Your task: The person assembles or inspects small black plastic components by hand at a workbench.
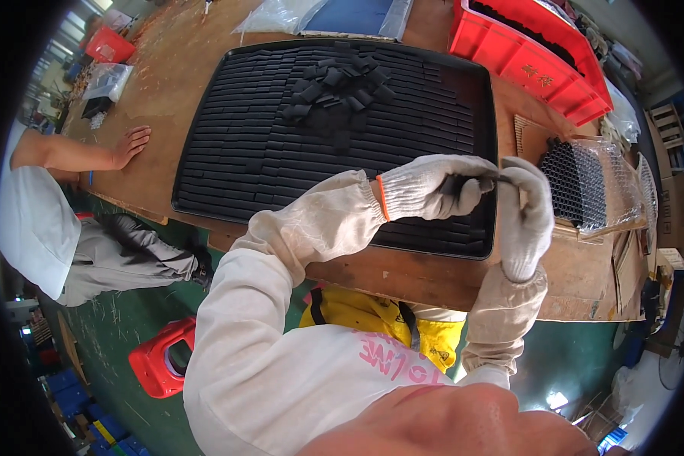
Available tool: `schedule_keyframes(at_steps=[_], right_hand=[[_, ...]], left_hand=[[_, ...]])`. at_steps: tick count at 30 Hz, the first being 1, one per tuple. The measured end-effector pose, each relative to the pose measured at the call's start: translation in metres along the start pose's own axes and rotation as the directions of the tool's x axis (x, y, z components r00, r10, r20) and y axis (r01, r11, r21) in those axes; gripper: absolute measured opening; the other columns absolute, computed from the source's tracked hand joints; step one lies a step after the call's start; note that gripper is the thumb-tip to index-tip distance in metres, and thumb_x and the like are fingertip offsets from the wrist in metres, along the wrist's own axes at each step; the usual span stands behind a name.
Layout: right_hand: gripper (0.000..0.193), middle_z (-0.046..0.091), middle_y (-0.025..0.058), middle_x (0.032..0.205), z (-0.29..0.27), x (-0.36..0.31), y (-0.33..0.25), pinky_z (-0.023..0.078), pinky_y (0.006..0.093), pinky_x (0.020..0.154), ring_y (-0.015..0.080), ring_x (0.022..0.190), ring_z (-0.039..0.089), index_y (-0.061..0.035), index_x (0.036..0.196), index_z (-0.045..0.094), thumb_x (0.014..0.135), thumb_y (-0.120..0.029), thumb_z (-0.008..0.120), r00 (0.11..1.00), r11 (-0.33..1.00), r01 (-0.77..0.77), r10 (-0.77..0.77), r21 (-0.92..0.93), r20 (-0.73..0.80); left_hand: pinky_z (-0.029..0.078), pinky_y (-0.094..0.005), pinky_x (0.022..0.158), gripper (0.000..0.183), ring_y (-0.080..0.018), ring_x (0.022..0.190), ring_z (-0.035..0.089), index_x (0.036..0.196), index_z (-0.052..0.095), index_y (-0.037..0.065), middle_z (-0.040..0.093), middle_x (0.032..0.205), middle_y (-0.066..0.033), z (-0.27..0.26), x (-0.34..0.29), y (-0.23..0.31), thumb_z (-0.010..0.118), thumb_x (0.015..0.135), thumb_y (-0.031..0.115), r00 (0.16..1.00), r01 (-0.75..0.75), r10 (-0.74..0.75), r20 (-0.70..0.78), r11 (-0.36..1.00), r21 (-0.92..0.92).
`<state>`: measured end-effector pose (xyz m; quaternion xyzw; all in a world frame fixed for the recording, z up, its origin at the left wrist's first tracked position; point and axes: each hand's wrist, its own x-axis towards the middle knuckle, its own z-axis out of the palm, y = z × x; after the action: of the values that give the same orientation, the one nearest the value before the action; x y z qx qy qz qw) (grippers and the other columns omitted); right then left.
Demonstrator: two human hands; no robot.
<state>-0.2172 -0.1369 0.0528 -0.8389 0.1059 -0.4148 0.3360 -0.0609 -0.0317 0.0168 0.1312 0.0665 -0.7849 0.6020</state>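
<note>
My left hand (438, 188), in a white knitted glove with an orange cuff edge, is above the right side of a large black tray (491, 144). Its fingers curl around small black pieces (454, 185). My right hand (527, 216), gloved in white too, is by the tray's right edge, its bent fingers meeting the left fingertips. A thin black piece (500, 178) shows at that meeting point, pinched between the two hands. Rows of flat black pieces (243, 140) cover most of the tray, with a loose heap (338, 83) of similar pieces lying on top toward the far side.
A red crate (536, 64) with black contents stands at the far right. Right of the tray, stacked black honeycomb-like parts (574, 182) lie in clear plastic on cardboard. Another person's hand (131, 147) rests on the brown table (148, 91) at left. A red stool (163, 357) is on the floor.
</note>
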Motion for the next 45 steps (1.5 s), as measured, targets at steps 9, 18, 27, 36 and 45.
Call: schedule_keyframes(at_steps=[9, 18, 27, 36, 45], right_hand=[[0.022, 0.068, 0.0123, 0.113, -0.025, -0.008, 0.021, 0.052, 0.0371, 0.095, 0.0302, 0.109, 0.066, -0.0037, 0.1, 0.069, 0.081, 0.006, 0.071, 0.989, 0.978, 0.115, -0.097, -0.175, 0.107], [0.021, 0.068, 0.0123, 0.11, -0.027, -0.019, 0.016, 0.052, 0.0405, 0.095, 0.0325, 0.108, 0.066, -0.0047, 0.1, 0.068, 0.08, 0.001, 0.072, 0.972, 0.964, 0.207, -0.183, -0.169, 0.148], [0.028, 0.071, 0.0106, 0.107, -0.061, -0.019, 0.06, 0.054, 0.0382, 0.087, 0.0284, 0.099, 0.068, -0.0053, 0.109, 0.072, 0.082, -0.008, 0.078, 1.0, 0.889, -0.027, 0.019, -0.456, -0.022], [0.019, 0.068, 0.0076, 0.098, -0.079, -0.044, 0.131, 0.053, 0.0424, 0.077, 0.0303, 0.088, 0.066, -0.0122, 0.103, 0.072, 0.084, -0.012, 0.075, 1.0, 0.582, 0.021, -0.025, -0.813, 0.008], [0.018, 0.067, 0.0026, 0.096, -0.072, -0.044, 0.132, 0.052, 0.0404, 0.077, 0.0269, 0.086, 0.065, -0.0135, 0.096, 0.069, 0.08, -0.013, 0.079, 0.978, 0.458, 0.096, -0.208, -0.884, -0.002]], left_hand=[[0.035, -0.0157, 0.048, 0.038, -0.0004, 0.061, 0.045, 0.117, 0.062, 0.001, 0.051, 0.08, 0.0055, 0.002, -0.003, -0.014, 0.07, 0.1, 0.033, 0.979, -0.198, 0.179, 0.097, 0.729, 0.655], [0.035, -0.0161, 0.045, 0.049, -0.0019, 0.061, 0.05, 0.135, 0.057, 0.006, 0.063, 0.097, 0.0004, 0.003, -0.005, -0.018, 0.072, 0.096, 0.032, 0.984, -0.175, 0.144, 0.107, 0.638, 0.75], [0.04, -0.0148, 0.05, 0.028, -0.002, 0.061, 0.05, 0.118, 0.064, 0.004, 0.064, 0.094, -0.0032, -0.003, -0.002, -0.013, 0.071, 0.098, 0.022, 0.965, -0.244, 0.245, 0.095, 0.699, 0.672], [0.04, -0.0154, 0.05, 0.025, -0.0013, 0.061, 0.048, 0.115, 0.062, 0.004, 0.062, 0.092, -0.0044, -0.003, 0.004, -0.013, 0.07, 0.099, 0.022, 0.968, -0.233, 0.234, 0.088, 0.723, 0.65], [0.043, -0.0149, 0.051, 0.027, -0.002, 0.064, 0.053, 0.117, 0.063, 0.001, 0.062, 0.092, -0.0031, -0.007, 0.004, -0.013, 0.069, 0.1, 0.022, 0.97, -0.217, 0.23, 0.077, 0.685, 0.695]])
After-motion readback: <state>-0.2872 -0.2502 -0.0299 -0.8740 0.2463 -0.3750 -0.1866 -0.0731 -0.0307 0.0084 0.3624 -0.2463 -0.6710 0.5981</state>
